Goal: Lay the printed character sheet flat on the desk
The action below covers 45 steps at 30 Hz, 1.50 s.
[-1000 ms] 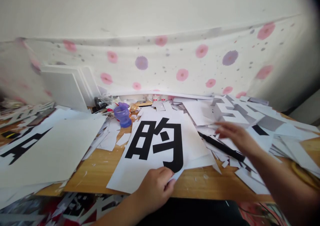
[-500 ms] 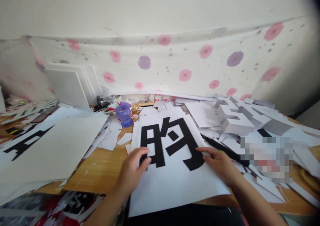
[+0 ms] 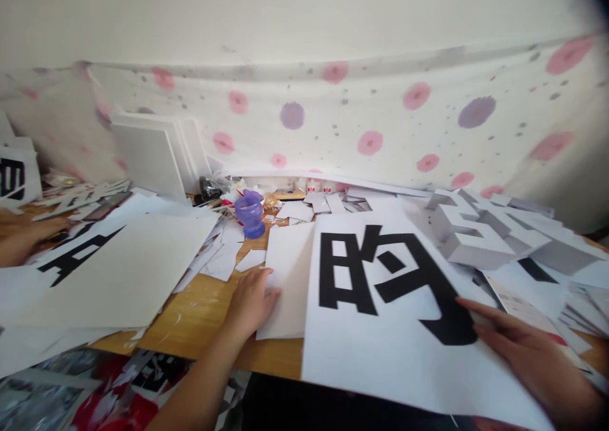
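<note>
The person is leaning over a cluttered wooden counter, and the big printed sheet with the bold black character is lying right in front of them, its near edge hanging out past the counter's front edge. The right hand is resting on the right-hand side of that sheet, fingers stretched out flat on the paper, touching the hooked tail of the character, not curled round anything. Just left of the printed sheet, touching its edge, a smaller blank sheet is lying on the counter, and the left hand is pressing down on its near left side with the fingers spread open. Beyond the printed sheet's far left corner a purple cup is standing among paper scraps. Off its far right corner, white block letters are piling up. Well to the left of the printed sheet a large blank board is covering another black print, and past that, another person's hand is lying on the papers; I cannot tell what it is doing
</note>
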Motion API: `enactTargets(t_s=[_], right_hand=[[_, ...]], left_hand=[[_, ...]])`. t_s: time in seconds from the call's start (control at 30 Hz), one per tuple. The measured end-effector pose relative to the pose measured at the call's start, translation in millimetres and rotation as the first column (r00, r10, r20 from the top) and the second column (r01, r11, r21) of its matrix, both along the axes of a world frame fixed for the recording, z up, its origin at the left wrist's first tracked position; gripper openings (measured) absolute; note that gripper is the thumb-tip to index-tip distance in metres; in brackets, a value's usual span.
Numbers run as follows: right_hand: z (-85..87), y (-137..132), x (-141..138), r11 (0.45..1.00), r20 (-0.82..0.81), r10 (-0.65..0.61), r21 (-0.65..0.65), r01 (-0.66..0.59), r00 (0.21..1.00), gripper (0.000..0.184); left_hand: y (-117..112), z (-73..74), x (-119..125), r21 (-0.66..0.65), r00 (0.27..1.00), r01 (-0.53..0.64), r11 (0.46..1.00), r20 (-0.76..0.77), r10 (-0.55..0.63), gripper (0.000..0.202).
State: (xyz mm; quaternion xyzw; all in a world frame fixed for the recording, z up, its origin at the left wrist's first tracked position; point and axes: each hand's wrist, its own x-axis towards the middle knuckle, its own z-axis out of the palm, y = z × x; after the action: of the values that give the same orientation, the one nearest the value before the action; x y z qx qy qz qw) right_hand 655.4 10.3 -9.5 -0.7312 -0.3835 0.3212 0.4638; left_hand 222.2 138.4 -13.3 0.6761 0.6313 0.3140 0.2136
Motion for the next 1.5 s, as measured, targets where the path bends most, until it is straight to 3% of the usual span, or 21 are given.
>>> enactTargets(t_s=[0.07,0.17,0.37,0.5,0.6,0.7,0.87,0.97,1.13,1.27,1.4,1.5], right_hand=[[-7.5,8,-34,0.999,-0.045,0.015,-0.035,-0.016,0.999,0.056],[-18.4,17,-63,0.996,0.061,0.073,-0.059,-0.069,0.995,0.051],[-26.9,22,-64,0.984,0.241,0.17,0.004,-0.176,0.956,0.043],[-22.3,26,-65,0.974,0.246,0.21,0.032,-0.224,0.946,0.041],[-17.4,29,-64,0.97,0.231,0.223,0.046,-0.239,0.947,0.042],[-13.6,30,-62,0.971,0.264,0.212,0.055,-0.234,0.941,0.043],[-10.9,29,-65,0.992,0.349,0.122,-0.021,-0.122,0.929,0.048],[-8.3,27,-68,0.994,0.344,0.106,-0.03,-0.102,0.933,0.049],[-3.3,25,-67,0.996,0.295,0.091,-0.024,-0.088,0.951,0.048],[-3.7,25,-68,0.995,0.228,0.092,-0.047,-0.083,0.969,0.05],[-6.0,24,-79,0.998,0.134,0.054,0.003,-0.055,0.99,0.052],[-3.7,22,-94,0.999,0.08,0.02,0.046,-0.024,0.997,0.053]], left_hand=[[9,-4.3,0,-0.013,0.996,-0.042,0.999,0.078,0.043,0.038],[18,-9.9,-3,-0.061,0.97,-0.1,0.993,0.216,0.111,0.039],[22,-6.8,0,-0.109,0.886,-0.12,0.987,0.436,0.157,0.043],[22,6.9,9,-0.127,0.8,-0.131,0.983,0.572,0.18,0.053],[21,19.3,15,-0.148,0.746,-0.086,0.985,0.646,0.162,0.044],[20,26.3,18,-0.158,0.704,-0.056,0.986,0.694,0.151,0.046],[20,26.5,14,-0.182,0.674,-0.091,0.979,0.712,0.195,0.047],[18,30.9,11,-0.236,0.661,-0.042,0.971,0.722,0.204,0.045],[13,43.2,9,-0.32,0.683,0.1,0.942,0.711,0.169,0.042],[9,46.7,6,-0.326,0.7,0.11,0.939,0.696,0.159,0.042],[-4,51.4,-6,-0.275,0.632,0.128,0.953,0.763,0.136,0.054],[-18,55.5,-16,-0.176,0.516,0.137,0.975,0.852,0.081,0.061]])
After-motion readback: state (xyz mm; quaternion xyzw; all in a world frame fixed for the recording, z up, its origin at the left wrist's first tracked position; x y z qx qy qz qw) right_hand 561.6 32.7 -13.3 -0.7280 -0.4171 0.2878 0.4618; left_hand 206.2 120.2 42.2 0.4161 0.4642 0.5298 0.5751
